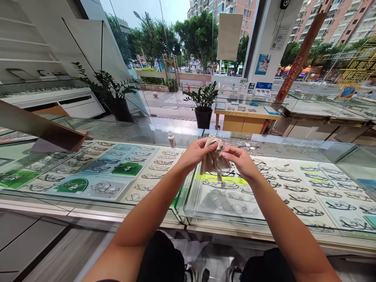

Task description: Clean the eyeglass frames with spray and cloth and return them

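My left hand is closed on a beige cloth, which hangs in folds above the glass counter. Thin clear-lensed eyeglasses show at the cloth, partly hidden by it. Close on the right, my right hand pinches the glasses with thumb and fingertips. A small white bottle stands upright on the counter, left of my left hand.
Glass display cases hold several rows of eyeglasses below my hands. A brown slanted panel is at the left. Potted plants and a wooden table stand beyond the counter, before large windows.
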A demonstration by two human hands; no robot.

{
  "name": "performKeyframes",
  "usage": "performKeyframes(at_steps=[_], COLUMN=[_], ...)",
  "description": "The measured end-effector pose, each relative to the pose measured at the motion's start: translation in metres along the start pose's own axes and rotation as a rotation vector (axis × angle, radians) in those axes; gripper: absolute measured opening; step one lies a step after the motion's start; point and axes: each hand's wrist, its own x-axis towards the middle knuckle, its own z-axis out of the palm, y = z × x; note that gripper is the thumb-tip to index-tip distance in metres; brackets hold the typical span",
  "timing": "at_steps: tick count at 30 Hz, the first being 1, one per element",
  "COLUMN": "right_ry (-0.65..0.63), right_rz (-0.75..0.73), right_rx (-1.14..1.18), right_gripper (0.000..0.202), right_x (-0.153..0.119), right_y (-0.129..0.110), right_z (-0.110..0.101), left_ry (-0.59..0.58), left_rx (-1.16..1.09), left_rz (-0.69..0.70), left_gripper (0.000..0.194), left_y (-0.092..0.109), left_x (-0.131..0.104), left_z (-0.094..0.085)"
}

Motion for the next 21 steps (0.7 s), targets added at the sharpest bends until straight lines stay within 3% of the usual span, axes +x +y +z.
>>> performKeyframes(at_steps=[8,17,21], right_ry=[0.102,0.312,0.258], right_rz=[0.022,-0.305,-0.319], right_rx=[-0.069,-0.400,-0.415], right_gripper=[0.034,0.015,0.017], right_x=[0.0023,-0.0005,-0.0017], right_y=[0.0053,-0.0002,-0.0007], right_z=[-0.0011,-0.0012,0.0026], left_ry=[0.052,0.157,0.156], left_rx=[-0.034,0.075,0.016], left_rz=[0.054,0.116,0.128], left_gripper=[0.046,0.048,0.049], left_y=[-0.0026,-0.0006,-0.0019], left_x=[0.0021,0.0035,0.0040], left_z=[0.0038,0.0027,0.0053])
